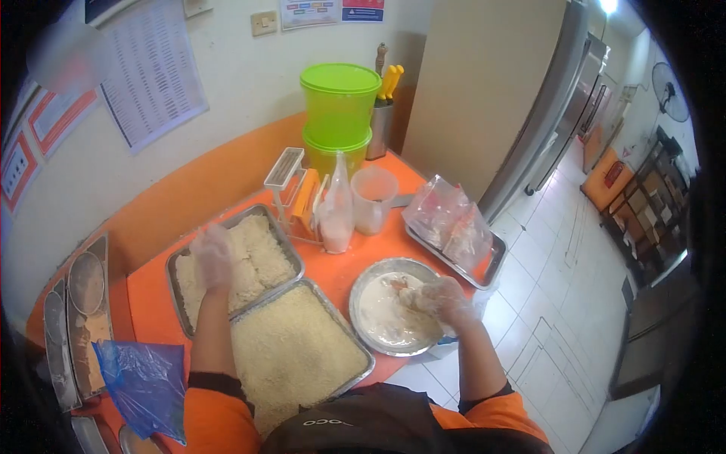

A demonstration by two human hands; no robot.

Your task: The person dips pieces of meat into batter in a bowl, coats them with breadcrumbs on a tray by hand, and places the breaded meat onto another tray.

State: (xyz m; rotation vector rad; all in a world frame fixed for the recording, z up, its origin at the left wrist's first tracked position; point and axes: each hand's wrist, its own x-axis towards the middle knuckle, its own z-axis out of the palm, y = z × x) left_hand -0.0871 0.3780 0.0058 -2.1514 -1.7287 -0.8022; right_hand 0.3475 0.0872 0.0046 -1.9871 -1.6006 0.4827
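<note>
My left hand (213, 259), in a clear plastic glove, rests flat over the crumb-coated pieces (261, 253) in the upper metal tray (299, 265). Its fingers look stretched out, though slightly blurred. My right hand (446, 304), gloved too, reaches into the round metal bowl (357, 321) of white batter (382, 312). Its fingers are curled and smeared with batter; what they grip is hidden. A small reddish-brown bit shows in the batter near the fingertips. Between my arms lies a second tray (361, 371) heaped with pale breadcrumbs (295, 348).
Behind the bowl stand a plastic jug (373, 198), a bag of white powder (336, 219), a wire rack (286, 170) and green-lidded tubs (340, 98). A tray of plastic-bagged food (457, 231) sits right, a blue plastic bag (145, 382) left. Beyond is a fridge (491, 91).
</note>
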